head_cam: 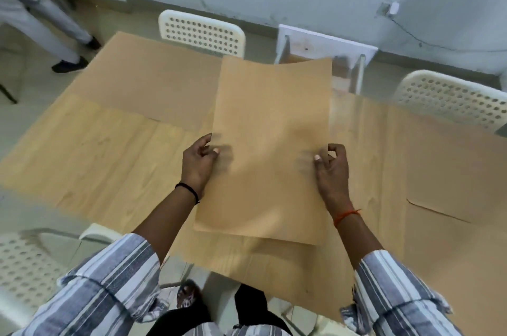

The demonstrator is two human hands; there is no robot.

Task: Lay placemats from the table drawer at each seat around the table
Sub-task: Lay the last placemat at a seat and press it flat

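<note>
You hold a plain tan placemat (271, 149) over a pale wood-grain bench (109, 160); your sleeves (109, 289) are blue, grey and white striped, and the perforated chairs (201, 32) are white.

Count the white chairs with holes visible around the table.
3. One chair stands at the far side, one chair at the far right, and one chair at the near left. Others may be hidden outside the view.

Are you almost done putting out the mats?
Partly. One placemat already lies at the far left seat and another on the right. Both hands, left and right, hold a third placemat above the table, not yet laid down.
</note>
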